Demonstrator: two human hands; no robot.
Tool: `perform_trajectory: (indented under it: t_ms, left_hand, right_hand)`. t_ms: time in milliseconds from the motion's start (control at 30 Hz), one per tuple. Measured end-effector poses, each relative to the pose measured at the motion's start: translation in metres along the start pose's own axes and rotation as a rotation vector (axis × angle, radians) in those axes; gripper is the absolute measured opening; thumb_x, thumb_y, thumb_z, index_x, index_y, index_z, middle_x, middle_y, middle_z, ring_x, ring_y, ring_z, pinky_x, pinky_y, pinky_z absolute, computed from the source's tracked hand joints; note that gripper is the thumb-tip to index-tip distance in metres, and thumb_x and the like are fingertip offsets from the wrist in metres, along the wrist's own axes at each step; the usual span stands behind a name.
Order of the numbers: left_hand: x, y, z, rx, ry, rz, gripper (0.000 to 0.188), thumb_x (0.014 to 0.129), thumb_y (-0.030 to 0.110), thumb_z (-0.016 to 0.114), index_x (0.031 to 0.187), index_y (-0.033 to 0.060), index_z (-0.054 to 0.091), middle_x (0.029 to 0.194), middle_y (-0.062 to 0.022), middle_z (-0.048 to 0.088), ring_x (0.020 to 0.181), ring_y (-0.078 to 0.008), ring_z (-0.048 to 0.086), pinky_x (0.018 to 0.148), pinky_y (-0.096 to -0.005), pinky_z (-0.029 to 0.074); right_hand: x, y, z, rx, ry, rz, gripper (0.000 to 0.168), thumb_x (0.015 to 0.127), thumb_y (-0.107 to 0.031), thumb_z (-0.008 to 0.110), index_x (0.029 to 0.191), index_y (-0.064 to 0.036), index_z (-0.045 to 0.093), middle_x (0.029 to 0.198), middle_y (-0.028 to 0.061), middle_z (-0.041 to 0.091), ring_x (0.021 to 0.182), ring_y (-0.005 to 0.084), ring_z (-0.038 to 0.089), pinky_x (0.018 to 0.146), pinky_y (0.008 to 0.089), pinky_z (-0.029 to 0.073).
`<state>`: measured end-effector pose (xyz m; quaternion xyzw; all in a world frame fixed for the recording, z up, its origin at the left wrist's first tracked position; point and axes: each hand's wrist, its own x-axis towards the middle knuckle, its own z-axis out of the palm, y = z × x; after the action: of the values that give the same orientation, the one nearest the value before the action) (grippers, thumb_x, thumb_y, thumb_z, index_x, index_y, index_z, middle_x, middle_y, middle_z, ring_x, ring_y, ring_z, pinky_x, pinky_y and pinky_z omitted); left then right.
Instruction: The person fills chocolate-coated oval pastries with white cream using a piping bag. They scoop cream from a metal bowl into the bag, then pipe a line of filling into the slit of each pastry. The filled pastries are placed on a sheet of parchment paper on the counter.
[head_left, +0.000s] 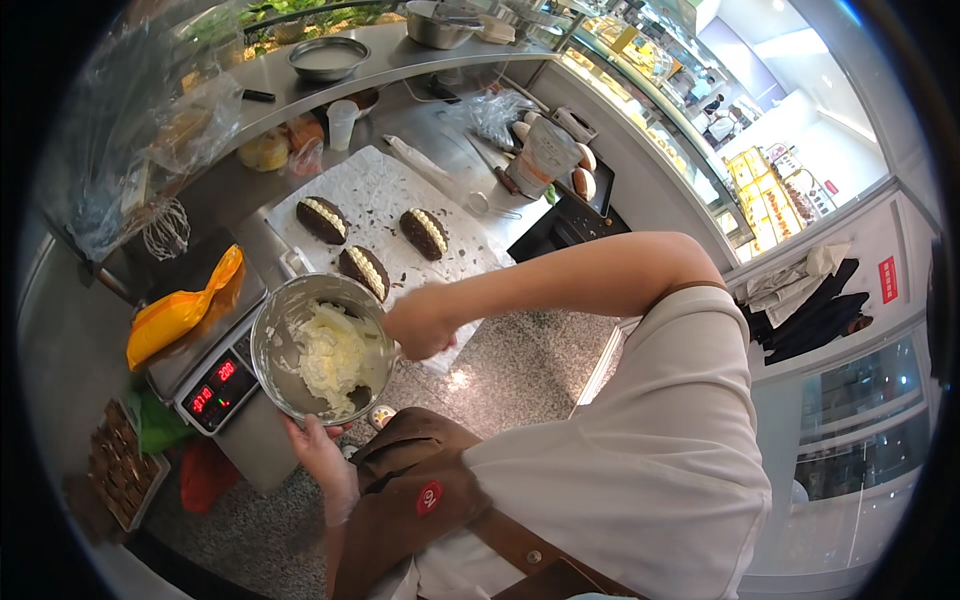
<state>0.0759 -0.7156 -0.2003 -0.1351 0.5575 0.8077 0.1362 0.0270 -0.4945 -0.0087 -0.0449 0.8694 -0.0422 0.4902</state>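
Note:
My left hand (321, 448) supports a metal mixing bowl (271, 379) from below, at its near side. Pale whipped cream (330, 367) lies heaped inside and is smeared on the walls. At the bowl's right rim, my right hand (421, 321) is closed in a fist around a utensil, probably a spatula, mostly hidden by the hand and cream. Just beyond the bowl, three dark chocolate-coloured buns (365, 273) with piped cream along their tops rest on white paper (360, 180) strewn with dark crumbs.
A digital scale (217, 386) and a yellow bag (180, 307) are left of the bowl. A whisk (166, 229) hangs behind them. Further back are a plastic cup (342, 124), a piping bag (416, 159), a knife (506, 180), a standing pouch (546, 156) and a tray (602, 187) with buns.

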Motion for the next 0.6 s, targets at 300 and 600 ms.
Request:
perform_trajectory:
  t_ms: [300,600]
  left_hand:
    - [-0.005,0.006,0.001,-0.043,0.001,-0.092,0.057,0.096,0.020,0.047,0.146,0.0052,0.023,0.078,-0.0040,0.055,0.055,-0.0088,0.049,0.056,-0.0275,0.053]
    - [0.044,0.038,-0.025,0.225,-0.078,-0.099,0.051,0.098,0.022,0.042,0.145,0.0082,0.028,0.079,-0.0003,0.053,0.054,-0.0066,0.047,0.051,-0.0251,0.052]
  right_hand:
    - [-0.001,-0.009,0.037,0.941,0.036,-0.071,0.034,0.092,-0.030,0.051,0.084,0.001,0.062,0.053,0.0042,0.052,0.037,0.0109,0.042,0.036,0.0272,0.036]
    - [0.010,0.007,0.019,0.467,-0.090,0.042,0.025,0.084,-0.016,0.047,0.070,0.000,0.059,0.063,0.0089,0.060,0.048,0.0174,0.056,0.046,0.0363,0.048]
